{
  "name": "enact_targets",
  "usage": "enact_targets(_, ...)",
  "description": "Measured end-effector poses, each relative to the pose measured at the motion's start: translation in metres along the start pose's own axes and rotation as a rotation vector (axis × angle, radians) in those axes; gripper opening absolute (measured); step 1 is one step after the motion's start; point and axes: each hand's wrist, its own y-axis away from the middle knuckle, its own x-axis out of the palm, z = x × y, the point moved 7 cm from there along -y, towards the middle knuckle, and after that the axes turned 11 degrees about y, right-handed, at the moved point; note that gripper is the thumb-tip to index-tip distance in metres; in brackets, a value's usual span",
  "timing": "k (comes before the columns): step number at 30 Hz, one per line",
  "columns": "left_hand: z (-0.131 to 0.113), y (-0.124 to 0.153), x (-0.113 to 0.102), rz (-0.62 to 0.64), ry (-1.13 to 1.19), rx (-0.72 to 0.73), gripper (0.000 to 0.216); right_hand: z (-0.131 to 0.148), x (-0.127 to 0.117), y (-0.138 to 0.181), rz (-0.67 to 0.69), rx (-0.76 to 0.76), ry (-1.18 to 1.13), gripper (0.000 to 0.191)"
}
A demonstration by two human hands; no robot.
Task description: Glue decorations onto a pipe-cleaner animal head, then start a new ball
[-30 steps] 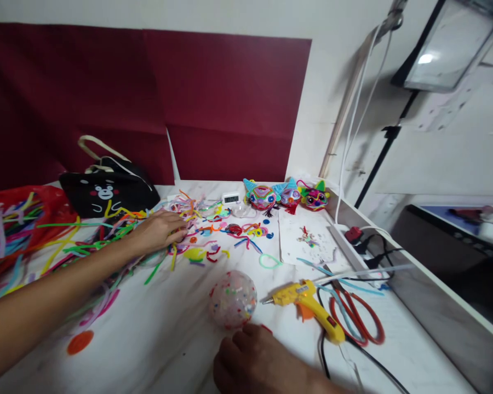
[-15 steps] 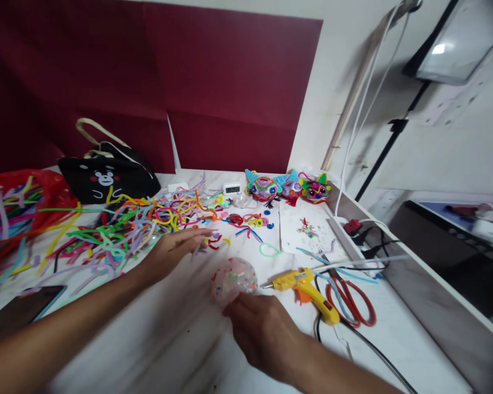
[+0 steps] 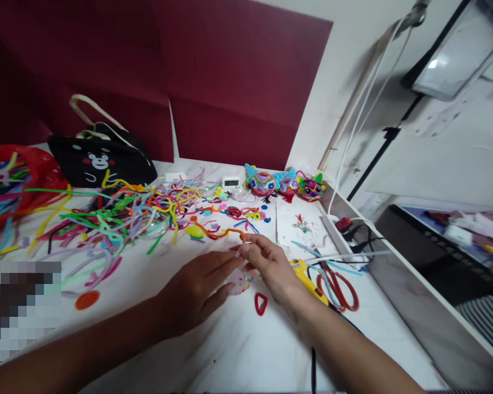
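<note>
My right hand (image 3: pixel 273 268) pinches one end of a wavy orange pipe cleaner (image 3: pixel 217 235) between thumb and fingers. The rest of that pipe cleaner trails left across the white tabletop. From the left, my left hand (image 3: pixel 199 287) reaches in with stretched fingers, its thumb apart. Its fingertips touch those of my right hand, partly hidden there. Below both hands lies a clear ball with coloured specks (image 3: pixel 241 283), mostly covered by them. A red pipe-cleaner loop (image 3: pixel 261 304) rests on the table just below my right hand.
Pipe cleaners (image 3: pixel 107 219) lie heaped at left, before a black bag (image 3: pixel 96 164). A yellow glue gun (image 3: pixel 310 282) and red-handled scissors (image 3: pixel 345 290) lie at right. Decorated animal-face balls (image 3: pixel 263 183) stand at the back near a small clock (image 3: pixel 230 182). A power strip (image 3: pixel 337 232) lines the right ledge.
My right hand has let go of the clear ball and now pinches the orange pipe cleaner. My left hand has moved right to meet it. The red loop and an orange disc have come into view.
</note>
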Motion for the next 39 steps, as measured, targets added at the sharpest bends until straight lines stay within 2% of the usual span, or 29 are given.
enact_targets(3, -0.008, 0.004, 0.010, 0.016, -0.035, 0.067, 0.063, 0.002, 0.005, 0.002, 0.020, 0.020, -0.057, 0.049)
enact_targets(6, -0.015, 0.006, 0.008, -0.013, -0.026, 0.097, 0.052, 0.005, 0.003, 0.009, 0.007, 0.023, -0.060, 0.043)
enact_targets(11, -0.010, -0.001, -0.021, -0.276, -0.036, 0.024, 0.054, 0.013, -0.001, 0.029, 0.021, 0.009, -0.005, 0.031)
enact_targets(13, -0.002, -0.005, -0.023, -0.300, -0.085, -0.017, 0.048, 0.016, 0.002, 0.037, 0.074, -0.004, 0.016, 0.031)
enact_targets(17, 0.011, -0.006, -0.009, -0.186, 0.040, -0.014, 0.027, 0.012, -0.004, 0.047, 0.077, 0.005, 0.041, 0.032)
enact_targets(21, 0.029, 0.000, 0.007, -0.041, 0.313, -0.233, 0.031, 0.001, -0.026, 0.049, -0.001, 0.016, 0.042, 0.032)
enact_targets(24, 0.037, 0.003, 0.009, -0.015, 0.412, -0.369, 0.034, -0.006, -0.042, 0.051, -0.044, 0.031, 0.039, 0.031)
enact_targets(26, 0.039, 0.004, 0.009, -0.003, 0.429, -0.405, 0.035, -0.010, -0.048, 0.055, -0.060, 0.049, 0.035, 0.032)
enact_targets(33, 0.036, 0.010, 0.019, 0.161, 0.426, -0.357, 0.032, -0.023, -0.058, 0.080, -0.069, 0.144, 0.037, 0.034)
enact_targets(39, 0.029, 0.014, 0.017, 0.223, 0.387, -0.290, 0.031, -0.038, -0.070, 0.096, -0.086, 0.218, 0.077, 0.035)
